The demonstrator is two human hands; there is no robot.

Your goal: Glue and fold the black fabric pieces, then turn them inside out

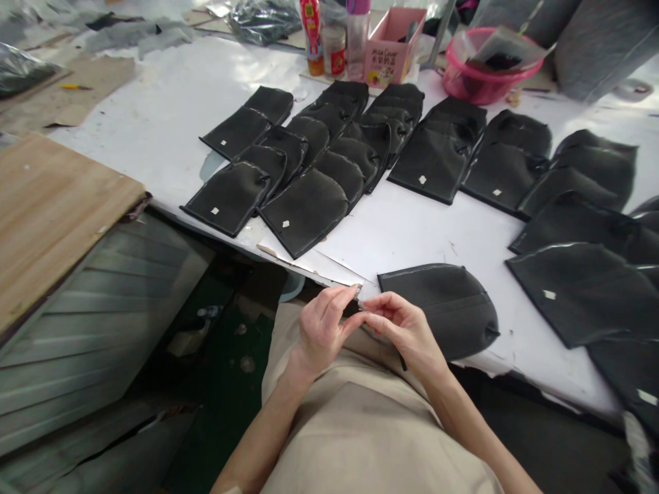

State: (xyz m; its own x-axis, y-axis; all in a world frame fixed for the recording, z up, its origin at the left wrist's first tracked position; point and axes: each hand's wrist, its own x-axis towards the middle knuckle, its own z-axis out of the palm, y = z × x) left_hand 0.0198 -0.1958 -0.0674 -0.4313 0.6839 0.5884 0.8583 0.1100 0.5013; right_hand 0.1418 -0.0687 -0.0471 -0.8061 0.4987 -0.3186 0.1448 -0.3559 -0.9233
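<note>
My left hand [323,326] and my right hand [404,328] meet over my lap at the table's front edge. Both are closed in a pinch, fingertips nearly touching. A small pale, silvery piece [360,302] shows between them, too tiny to name for certain. Just beyond my right hand lies a black, round-ended flat pouch-like piece [443,305], partly hidden by that hand. Similar black pieces overlap in rows farther back, among them one at the left [231,189] and one at the right [592,291]. Several carry a small white tag [286,224] near the straight edge.
White paper covers the table [355,237]. At the back stand a red-capped bottle [311,38], a jar [334,55], a pink box [391,51] and a pink basin [491,75]. A wooden-topped cabinet [62,206] stands at the left, beside a gap down to the green floor.
</note>
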